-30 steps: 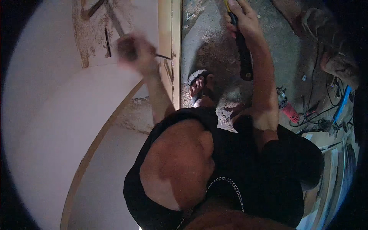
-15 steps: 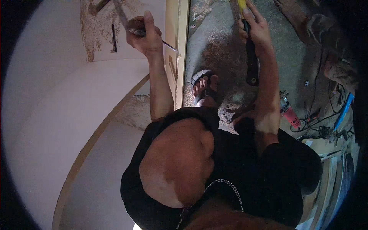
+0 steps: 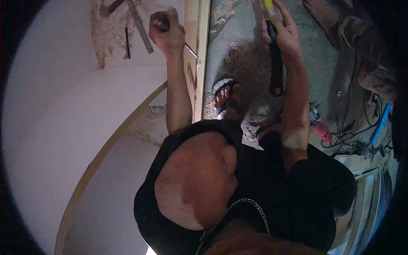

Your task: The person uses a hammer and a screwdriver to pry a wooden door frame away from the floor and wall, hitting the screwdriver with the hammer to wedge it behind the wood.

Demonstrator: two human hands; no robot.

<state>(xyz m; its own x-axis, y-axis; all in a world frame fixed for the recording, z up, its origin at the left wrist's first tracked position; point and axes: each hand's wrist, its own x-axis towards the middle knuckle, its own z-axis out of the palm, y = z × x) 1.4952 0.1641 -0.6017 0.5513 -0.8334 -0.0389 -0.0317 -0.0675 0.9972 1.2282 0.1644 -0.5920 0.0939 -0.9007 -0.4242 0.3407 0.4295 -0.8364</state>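
Darkness rings the round view and swallows its corners. The upper rim cuts off the front end of the yellow-and-black tool (image 3: 276, 74) in the right hand (image 3: 287, 40), so its kind cannot be told; the long dark handle runs down beside the forearm to a holed end. That hand's fingers wrap around the tool close to its yellow part. The left hand (image 3: 170, 37) hides most of the slim-shafted tool (image 3: 161, 21): only a dark, rounded handle end shows within the curled fingers, plus a thin metal shaft slanting out toward the wooden edge (image 3: 204, 38). Whether its tip bites into the wood is unclear.

Bare skin (image 3: 195, 178) framed by black cloth (image 3: 293, 187) blocks the lower middle, with a chain (image 3: 255, 205) beside it. On the white surface (image 3: 55, 110), left of the left hand, lie a dark thin stick (image 3: 127, 42), a grey flat bar (image 3: 142, 29) and a dark piece (image 3: 111, 8) cut by the rim, amid sawdust (image 3: 101, 50). A sandalled foot (image 3: 227, 93) stands on the floor between the forearms. Farther right are a red power tool (image 3: 321, 129), tangled cables and a blue strip (image 3: 381, 124); another person's leg (image 3: 359, 34) sits in shadow, its outline murky.
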